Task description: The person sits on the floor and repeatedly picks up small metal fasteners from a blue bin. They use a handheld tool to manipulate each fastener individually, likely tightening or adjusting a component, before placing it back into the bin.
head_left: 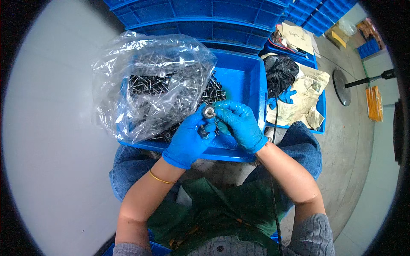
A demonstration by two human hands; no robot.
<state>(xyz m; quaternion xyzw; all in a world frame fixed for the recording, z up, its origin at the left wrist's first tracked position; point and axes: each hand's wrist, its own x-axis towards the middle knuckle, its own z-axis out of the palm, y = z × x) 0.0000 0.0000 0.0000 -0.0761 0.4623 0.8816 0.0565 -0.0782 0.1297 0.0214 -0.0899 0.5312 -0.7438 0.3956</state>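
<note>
Both my hands wear blue gloves and meet over the near side of a blue plastic bin (245, 81). My left hand (184, 140) is closed around a small round metal part (209, 112) with a ring-shaped end that faces up. A darker piece (203, 131) shows lower between its fingers. My right hand (242, 126) is closed, its fingertips pinched close against the metal part; what they hold is hidden. Many thin dark and silver metal pins (147, 84) lie in the bin, partly under a clear plastic bag (113, 81).
Stacked blue crates (192, 19) stand behind the bin. To the right, another crate (321, 115) holds crumpled paper (309, 85), a black plastic bag (279, 72) and a blue glove (285, 99). A black cable (274, 187) hangs beside my right arm. A round stand base (341, 88) rests farther right.
</note>
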